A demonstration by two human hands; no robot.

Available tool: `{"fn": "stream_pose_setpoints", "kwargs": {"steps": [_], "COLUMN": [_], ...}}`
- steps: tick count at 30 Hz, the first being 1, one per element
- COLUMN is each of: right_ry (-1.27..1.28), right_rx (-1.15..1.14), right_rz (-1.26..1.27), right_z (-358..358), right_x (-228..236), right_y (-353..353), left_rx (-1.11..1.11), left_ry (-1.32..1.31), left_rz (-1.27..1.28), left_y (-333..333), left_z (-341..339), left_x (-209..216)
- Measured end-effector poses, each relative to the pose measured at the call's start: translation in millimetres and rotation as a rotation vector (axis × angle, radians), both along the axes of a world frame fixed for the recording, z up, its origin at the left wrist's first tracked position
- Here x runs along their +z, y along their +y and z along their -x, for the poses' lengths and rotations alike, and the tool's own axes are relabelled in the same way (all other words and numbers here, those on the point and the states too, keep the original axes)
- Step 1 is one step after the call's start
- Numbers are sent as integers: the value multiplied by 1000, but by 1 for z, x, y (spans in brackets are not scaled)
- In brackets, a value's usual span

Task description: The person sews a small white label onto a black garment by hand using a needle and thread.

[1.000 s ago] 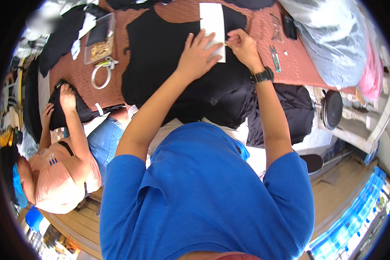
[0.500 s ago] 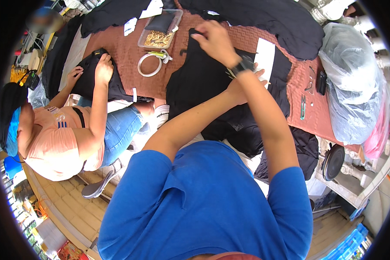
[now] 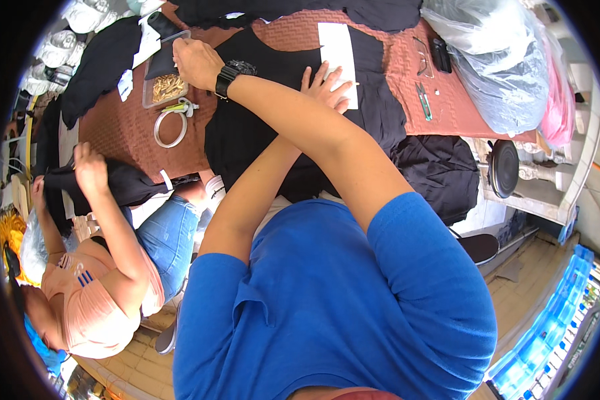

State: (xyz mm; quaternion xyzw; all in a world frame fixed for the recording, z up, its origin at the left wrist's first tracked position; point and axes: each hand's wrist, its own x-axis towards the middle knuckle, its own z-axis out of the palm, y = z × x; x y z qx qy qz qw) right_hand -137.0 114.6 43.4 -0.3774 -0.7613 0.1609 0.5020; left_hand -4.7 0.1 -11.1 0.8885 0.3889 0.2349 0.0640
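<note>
My arms cross, the right over the left. My left hand (image 3: 327, 87) lies open, fingers spread, on a white paper strip (image 3: 337, 47) and the black fabric piece (image 3: 253, 127) under it. My right hand (image 3: 199, 63), with a black watch at the wrist, is at the right side of a clear plastic box (image 3: 145, 99). Its fingers are curled; what they hold, if anything, is hidden. Inside the box are small gold-coloured metal pieces (image 3: 168, 87) and a flat black item (image 3: 160, 61).
A pale ring (image 3: 171, 129) with a yellow-green piece lies below the box. Thread snips (image 3: 423, 101), eyeglasses (image 3: 421, 57) and a black case (image 3: 440, 55) lie to the right, beside bulging plastic bags (image 3: 507, 67). A co-worker (image 3: 103, 280) handles black fabric on the left.
My right hand has left the black fabric's upper left corner and moved left to the box. My left hand stays on the paper, its fingers now plainly spread. The view has shifted right.
</note>
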Motion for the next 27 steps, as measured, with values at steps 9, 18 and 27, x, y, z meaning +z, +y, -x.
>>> {"fn": "stream_pose_setpoints", "kwargs": {"steps": [9, 18, 27], "right_ry": [213, -20, -128], "right_rx": [51, 51, 100], "right_rz": [262, 659, 603], "right_z": [-187, -353, -356], "right_x": [17, 1, -20], "right_y": [-38, -81, -83], "left_rx": [4, 48, 49], "left_ry": [-157, -28, 29], "left_rz": [-39, -74, -59], "left_y": [0, -6, -5], "left_z": [-3, -1, -1], "left_x": [-15, 3, 4]}}
